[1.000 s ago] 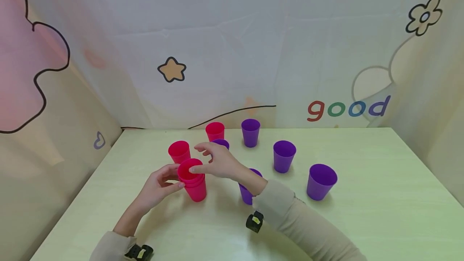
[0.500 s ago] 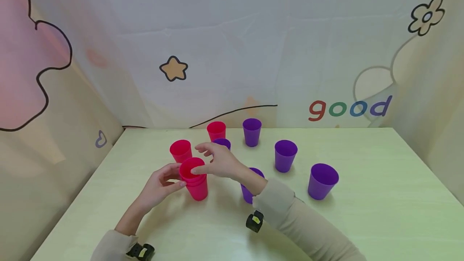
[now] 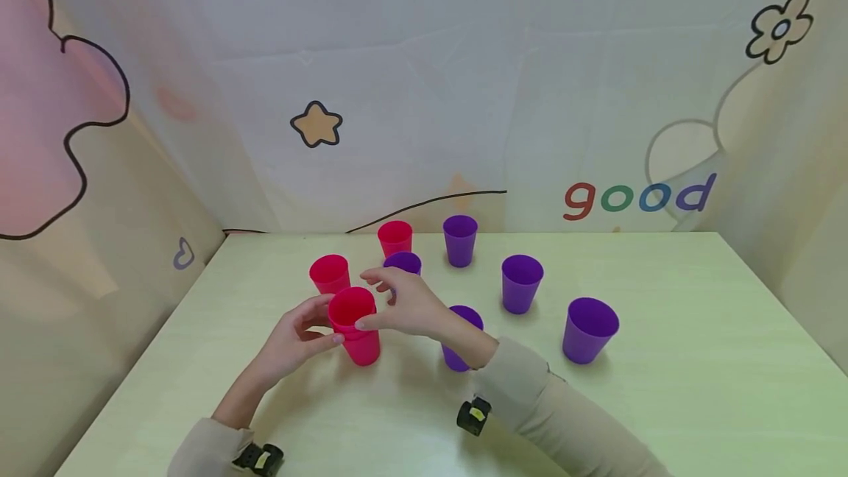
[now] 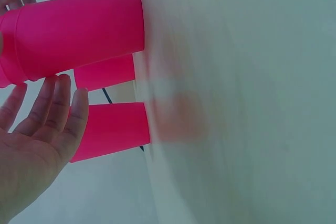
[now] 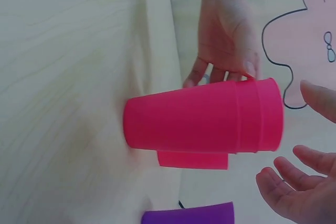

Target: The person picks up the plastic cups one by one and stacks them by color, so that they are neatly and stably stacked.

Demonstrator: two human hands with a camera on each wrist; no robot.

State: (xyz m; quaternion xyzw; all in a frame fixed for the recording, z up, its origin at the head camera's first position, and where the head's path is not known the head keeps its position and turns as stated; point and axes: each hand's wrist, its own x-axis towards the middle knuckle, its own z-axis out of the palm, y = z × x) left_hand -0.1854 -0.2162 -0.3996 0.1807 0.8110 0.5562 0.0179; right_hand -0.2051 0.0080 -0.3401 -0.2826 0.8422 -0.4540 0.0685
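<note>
A stack of three nested red cups [image 3: 361, 341] stands upright on the table, its rims stepping up one above another in the right wrist view. My left hand [image 3: 291, 344] is at the stack's left side, fairly straight fingers and thumb touching it just below the top rims. Seen from the left wrist, the fingertips meet only the stack's side [image 4: 79, 35]. My right hand [image 3: 411, 304] hovers at the right of the top rim, fingers spread. From the right wrist, a gap shows between its fingers and the rim. In the head view its thumb overlaps the rim.
Two single red cups [image 3: 329, 271] [image 3: 395, 238] stand behind the stack. Several purple cups stand around: one behind my right hand [image 3: 404, 262], one partly under my forearm [image 3: 457, 355], others at the back [image 3: 460, 241] and right [image 3: 589, 333]. A printed curtain [image 3: 424, 94] hangs behind the table [image 3: 695, 389].
My right hand has drawn slightly right and down, its thumb coming out of the top red cup's mouth. The left hand and the stack have kept their places.
</note>
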